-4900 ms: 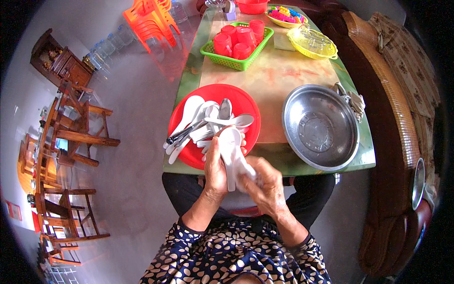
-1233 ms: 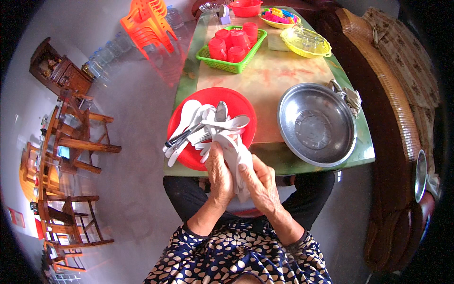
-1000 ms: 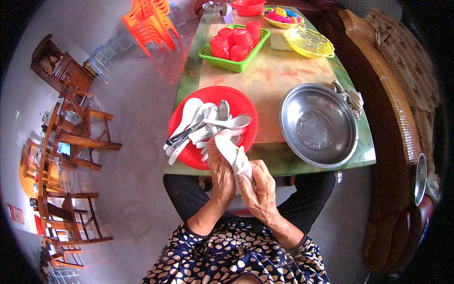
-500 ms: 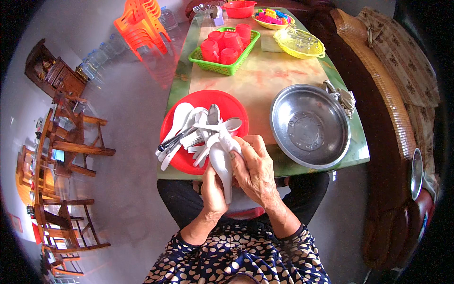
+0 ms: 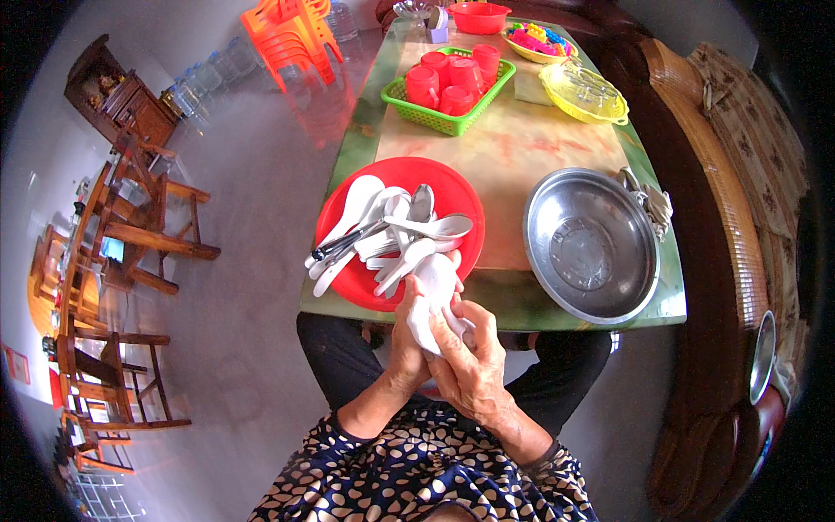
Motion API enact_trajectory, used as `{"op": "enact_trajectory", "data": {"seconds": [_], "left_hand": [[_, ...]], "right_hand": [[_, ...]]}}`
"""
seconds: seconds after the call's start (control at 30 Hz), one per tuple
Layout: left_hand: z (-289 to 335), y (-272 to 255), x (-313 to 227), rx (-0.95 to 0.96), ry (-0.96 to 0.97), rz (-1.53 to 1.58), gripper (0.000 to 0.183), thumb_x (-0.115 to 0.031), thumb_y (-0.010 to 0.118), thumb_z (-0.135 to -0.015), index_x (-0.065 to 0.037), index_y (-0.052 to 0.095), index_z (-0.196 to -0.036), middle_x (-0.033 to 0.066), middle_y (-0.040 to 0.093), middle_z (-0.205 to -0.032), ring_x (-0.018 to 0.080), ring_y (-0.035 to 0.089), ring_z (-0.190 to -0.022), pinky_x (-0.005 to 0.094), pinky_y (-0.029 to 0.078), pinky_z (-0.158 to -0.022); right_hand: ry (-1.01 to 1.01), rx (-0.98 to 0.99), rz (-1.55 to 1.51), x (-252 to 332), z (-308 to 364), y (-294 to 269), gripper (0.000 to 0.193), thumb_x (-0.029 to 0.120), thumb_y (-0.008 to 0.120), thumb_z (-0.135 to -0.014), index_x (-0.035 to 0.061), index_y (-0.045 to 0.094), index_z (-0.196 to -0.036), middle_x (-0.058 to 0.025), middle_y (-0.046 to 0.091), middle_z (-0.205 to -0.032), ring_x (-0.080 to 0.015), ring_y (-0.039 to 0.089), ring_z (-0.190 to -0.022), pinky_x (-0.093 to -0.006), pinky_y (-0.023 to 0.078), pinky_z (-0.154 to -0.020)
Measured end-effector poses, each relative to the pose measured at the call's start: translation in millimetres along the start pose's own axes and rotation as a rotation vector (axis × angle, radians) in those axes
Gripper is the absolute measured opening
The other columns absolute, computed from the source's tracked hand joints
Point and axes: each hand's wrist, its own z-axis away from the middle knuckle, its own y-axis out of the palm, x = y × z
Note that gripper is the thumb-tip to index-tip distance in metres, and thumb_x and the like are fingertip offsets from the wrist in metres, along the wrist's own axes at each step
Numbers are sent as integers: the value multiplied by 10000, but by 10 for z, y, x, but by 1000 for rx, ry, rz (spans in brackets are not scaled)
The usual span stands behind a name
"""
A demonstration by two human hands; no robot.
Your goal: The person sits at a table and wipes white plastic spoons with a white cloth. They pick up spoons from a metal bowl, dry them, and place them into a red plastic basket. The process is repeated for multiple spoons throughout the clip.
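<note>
Close to the table's near edge, my left hand (image 5: 405, 348) is closed around a white soup spoon (image 5: 437, 277), its bowl pointing away from me. My right hand (image 5: 470, 357) pinches a white cloth (image 5: 423, 324) against the spoon's handle, which the cloth and fingers mostly hide. Just beyond my hands sits a round red basin (image 5: 465, 190). Piled in it are several white spoons (image 5: 358, 202), a metal spoon (image 5: 423, 203) and some black-handled utensils (image 5: 335, 244), a few handles jutting over the left rim.
To the right stands a wide steel basin (image 5: 557, 196) with some wetness inside, a crumpled rag (image 5: 654, 209) beside it. Farther back are a green basket (image 5: 426, 116) of red mugs (image 5: 422, 87), a yellow basket (image 5: 600, 111) holding glasses, and a red bowl (image 5: 478, 17).
The cloth and my right hand have slid from the spoon's bowl end down to its handle. My left fingers now wrap behind the bowl. The whole view has shifted slightly.
</note>
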Motion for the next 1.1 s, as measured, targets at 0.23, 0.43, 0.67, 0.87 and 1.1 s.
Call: {"op": "enact_trajectory", "data": {"seconds": [0.23, 0.43, 0.67, 0.87, 1.1], "left_hand": [[143, -59, -59, 62, 114, -507, 565, -489, 338, -960, 0, 470, -1210, 33, 539, -831, 67, 475, -695, 213, 393, -581], [283, -313, -86, 314, 314, -921, 504, -332, 317, -959, 11, 315, -1329, 145, 444, -1247, 238, 461, -1132, 339, 380, -949], [371, -286, -311, 326, 244, -711, 718, -526, 363, -890, 53, 308, -1311, 162, 489, -1184, 231, 489, -1083, 338, 370, -927], [454, -453, -525, 42, 372, -613, 637, -517, 305, -937, 6, 352, -1298, 135, 491, -1218, 234, 473, -1129, 343, 369, -955], [690, -936, -869, -150, 384, -619, 732, -633, 386, -870, 19, 455, -1194, 165, 596, -1033, 237, 569, -961, 325, 445, -829]], "right_hand": [[81, -112, -220, -94, -123, -373, 416, -53, 638, -645, 50, 635, -1048, -148, 554, -935, -255, 581, -795, -321, 492, -687], [-60, 38, -81, 41, -252, -237, 424, 1, 694, -603, 107, 669, -1013, -145, 498, -1043, -269, 551, -897, -328, 477, -720], [4, 36, -255, 76, -557, -78, 266, 16, 629, -731, 39, 650, -995, -152, 589, -989, -272, 589, -871, -336, 489, -719], [-268, 39, -115, 324, -670, 345, 338, -1, 561, -678, 26, 652, -1003, -214, 542, -1083, -357, 553, -966, -401, 441, -850], [-251, 124, -350, 750, -836, 1057, 299, 102, 546, -788, 13, 639, -1059, -195, 546, -1107, -341, 539, -1016, -431, 422, -899]]}}
